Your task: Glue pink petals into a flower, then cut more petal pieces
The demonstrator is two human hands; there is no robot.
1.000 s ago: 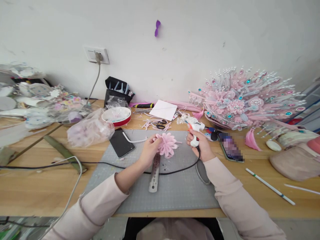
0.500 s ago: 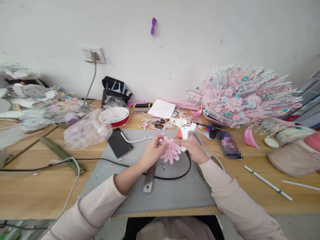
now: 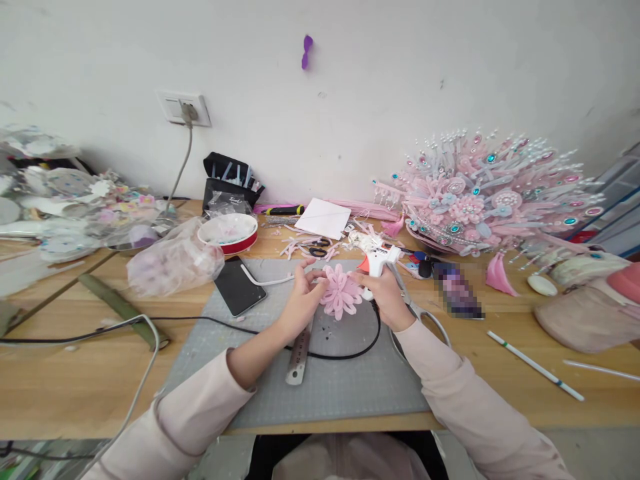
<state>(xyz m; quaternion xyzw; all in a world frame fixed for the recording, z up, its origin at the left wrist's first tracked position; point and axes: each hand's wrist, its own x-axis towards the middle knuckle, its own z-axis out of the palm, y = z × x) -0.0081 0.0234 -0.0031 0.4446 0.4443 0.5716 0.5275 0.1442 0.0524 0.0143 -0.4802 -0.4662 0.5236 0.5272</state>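
Black cord [image 3: 220, 321]: Enters from nine o'clock and loops under the pink flower [image 3: 341, 293] at six; a snag could jerk the glue gun [image 3: 380, 259].
Ruler [image 3: 296, 370]: At seven o'clock, crossed by the cord; a tug might slide it.
Left hand [image 3: 303, 293]: Thumb and fingers pinch the flower's nine-o'clock edge, upper fingers lifted; so slight a grip could let it twist.
Flower: Between both hands, over the grey mat [image 3: 350, 400]; I'd expect soft petals to crush if squeezed.
Right hand [image 3: 389, 298]: Wrapped round the gun, a fingertip at the petals; this double duty could cause an accidental squeeze.
Gun: At two o'clock; I can't make out its nozzle. If hot, stray glue could burn fingers.
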